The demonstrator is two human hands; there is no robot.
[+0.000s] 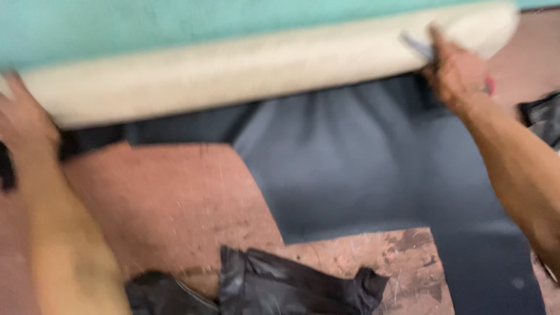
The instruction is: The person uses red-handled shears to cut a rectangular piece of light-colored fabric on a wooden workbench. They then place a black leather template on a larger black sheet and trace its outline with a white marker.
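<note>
A worn reddish-brown tabletop (175, 204) is seen, scratched and stained. A dark grey sheet (361, 175) is spread across it, with crumpled black scraps (280, 286) at the near edge.

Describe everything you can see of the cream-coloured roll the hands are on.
The cream roll is a long, thick cylinder of off-white material, blurred, lying nearly level across the top of the view with its right end slightly higher. Behind it is a teal surface; dark grey sheet hangs or spreads from under it over a worn reddish table. The left hand presses its left end; the right hand rests near the right end, gripping a thin tool too blurred to identify.
</note>
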